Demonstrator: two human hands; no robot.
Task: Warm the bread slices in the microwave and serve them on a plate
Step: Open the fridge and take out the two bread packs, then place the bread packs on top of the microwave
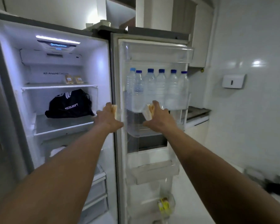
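Outstretched arms (63,175), left hand (107,118) grasping bread slice (114,111), right hand (159,117) grasping second slice (148,112), open fridge (101,67)

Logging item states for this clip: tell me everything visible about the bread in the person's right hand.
The bread is a pale slice with a tan crust edge, seemingly in clear wrap, though blur hides detail. Tilted on edge, it is gripped by the right hand, in front of the open fridge door's bottle shelf.
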